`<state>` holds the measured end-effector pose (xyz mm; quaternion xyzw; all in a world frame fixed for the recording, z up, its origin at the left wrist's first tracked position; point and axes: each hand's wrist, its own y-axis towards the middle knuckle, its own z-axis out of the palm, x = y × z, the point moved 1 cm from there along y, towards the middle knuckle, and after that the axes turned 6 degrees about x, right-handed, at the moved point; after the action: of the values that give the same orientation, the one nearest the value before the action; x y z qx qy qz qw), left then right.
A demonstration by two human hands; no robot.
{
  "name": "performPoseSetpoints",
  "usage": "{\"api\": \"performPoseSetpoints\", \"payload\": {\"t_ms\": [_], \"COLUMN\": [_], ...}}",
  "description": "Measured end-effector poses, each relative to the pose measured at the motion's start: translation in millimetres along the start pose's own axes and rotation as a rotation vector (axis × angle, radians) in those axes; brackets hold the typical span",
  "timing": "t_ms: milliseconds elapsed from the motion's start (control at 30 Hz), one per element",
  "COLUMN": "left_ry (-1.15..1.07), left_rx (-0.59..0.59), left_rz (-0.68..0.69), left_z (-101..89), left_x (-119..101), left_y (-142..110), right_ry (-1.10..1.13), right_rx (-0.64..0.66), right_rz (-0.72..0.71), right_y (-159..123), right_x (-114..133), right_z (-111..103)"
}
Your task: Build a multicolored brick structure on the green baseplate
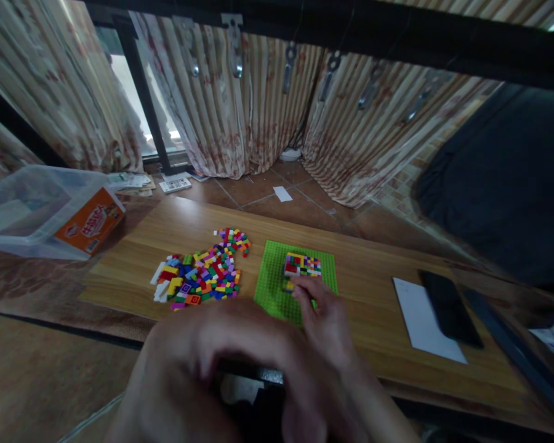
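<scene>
Bricks [305,264] sit assembled on the green baseplate [268,295], my right hand [321,307] touching their near edge, its grip unclear. My blurred left hand [244,326] is nearer me than the baseplate, its state unreadable. Left of the baseplate: loose bricks [212,271], then a clear bin [41,245], contents pale, indistinct.

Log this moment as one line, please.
right hand: at multicoloured brick assembly | assembly: on green studded baseplate | loose bricks: left of baseplate | left hand: foreground, blurred, grip unclear
</scene>
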<state>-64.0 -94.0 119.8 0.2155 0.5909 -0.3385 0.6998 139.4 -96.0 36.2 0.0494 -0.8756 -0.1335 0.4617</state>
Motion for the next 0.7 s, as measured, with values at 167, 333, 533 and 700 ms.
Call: {"api": "performPoseSetpoints", "payload": {"t_ms": [167,333,533,700], "left_ry": [-0.064,-0.116,-0.088,-0.069], "left_rx": [-0.073,-0.312,-0.322,-0.322], "left_rz": [0.122,-0.020,-0.063,-0.073], "left_z": [-23.3,-29.0,-32.2,-35.1], "left_x": [17.3,59.2,67.3,64.0], "left_y": [70.8,97.1,97.3,97.1], "right_ry": [-0.008,0.074,0.115,0.171], "right_rx": [-0.139,-0.138,-0.110,-0.120], "right_rz": [0.250,0.207,0.233,0.280], "right_y": [0.9,5.3,5.9,5.1], "right_x": [-22.8,-42.5,-52.6,-57.3], "right_z": [-36.9,-36.1,-27.9,-24.8]}}
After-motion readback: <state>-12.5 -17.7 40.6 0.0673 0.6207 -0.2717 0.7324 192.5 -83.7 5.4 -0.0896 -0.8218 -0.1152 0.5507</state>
